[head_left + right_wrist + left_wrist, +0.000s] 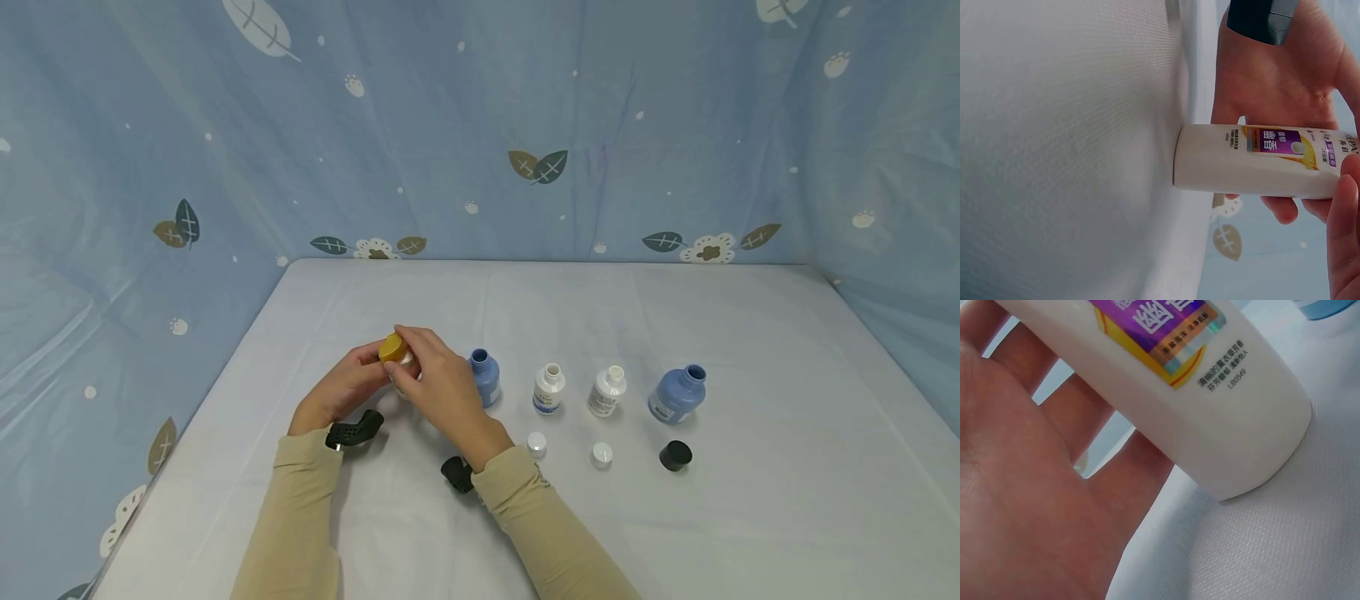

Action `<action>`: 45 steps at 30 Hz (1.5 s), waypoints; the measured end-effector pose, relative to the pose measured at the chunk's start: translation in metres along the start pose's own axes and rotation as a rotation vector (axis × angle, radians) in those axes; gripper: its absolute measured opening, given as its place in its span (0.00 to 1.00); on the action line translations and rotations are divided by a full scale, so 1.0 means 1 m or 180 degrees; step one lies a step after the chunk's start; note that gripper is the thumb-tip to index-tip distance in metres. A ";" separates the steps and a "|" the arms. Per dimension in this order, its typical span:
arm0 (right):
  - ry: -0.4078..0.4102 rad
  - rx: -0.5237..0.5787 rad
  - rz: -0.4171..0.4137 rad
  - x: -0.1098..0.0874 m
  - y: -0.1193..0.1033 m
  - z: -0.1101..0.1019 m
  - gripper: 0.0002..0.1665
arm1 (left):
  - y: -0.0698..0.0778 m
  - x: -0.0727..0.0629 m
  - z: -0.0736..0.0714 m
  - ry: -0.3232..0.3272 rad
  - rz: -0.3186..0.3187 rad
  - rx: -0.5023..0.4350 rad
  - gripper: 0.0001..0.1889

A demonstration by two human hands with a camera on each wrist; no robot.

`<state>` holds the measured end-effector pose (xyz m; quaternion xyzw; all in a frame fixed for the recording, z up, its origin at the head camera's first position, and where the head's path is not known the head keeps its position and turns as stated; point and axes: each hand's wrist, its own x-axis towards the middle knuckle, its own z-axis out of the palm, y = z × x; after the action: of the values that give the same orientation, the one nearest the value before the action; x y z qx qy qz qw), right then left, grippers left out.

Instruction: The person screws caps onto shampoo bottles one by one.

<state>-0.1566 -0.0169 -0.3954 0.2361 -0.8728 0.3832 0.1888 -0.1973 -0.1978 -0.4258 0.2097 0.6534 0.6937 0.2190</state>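
My left hand (348, 385) holds a white shampoo bottle (1210, 156) with a purple and gold label, its fingers passing behind the body. The bottle stands upright, its base apparently on the white cloth. At the top, my right hand (442, 387) pinches the gold-yellow cap (391, 347) between thumb and fingers. Whether the cap is loose from the neck cannot be told. In the left wrist view, the palm and spread fingers lie beside the bottle's lower part. A blue bottle (483, 379) without a cap stands just beyond the right hand, partly hidden by it.
To the right stand two small white bottles (549, 388) (607, 392) and another uncapped blue bottle (677, 394). In front of them lie two white caps (536, 444) (601, 455) and a black cap (676, 456). A blue patterned curtain (480, 125) surrounds the white-covered table (750, 517).
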 end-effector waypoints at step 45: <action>0.0357 0.0107 -0.0209 0.001 0.000 0.000 0.16 | 0.002 -0.002 -0.002 0.0180 -0.0023 0.0085 0.15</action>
<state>-0.1573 -0.0168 -0.3952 0.2460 -0.8461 0.4040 0.2459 -0.1964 -0.2004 -0.4236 0.1905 0.6692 0.6898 0.2002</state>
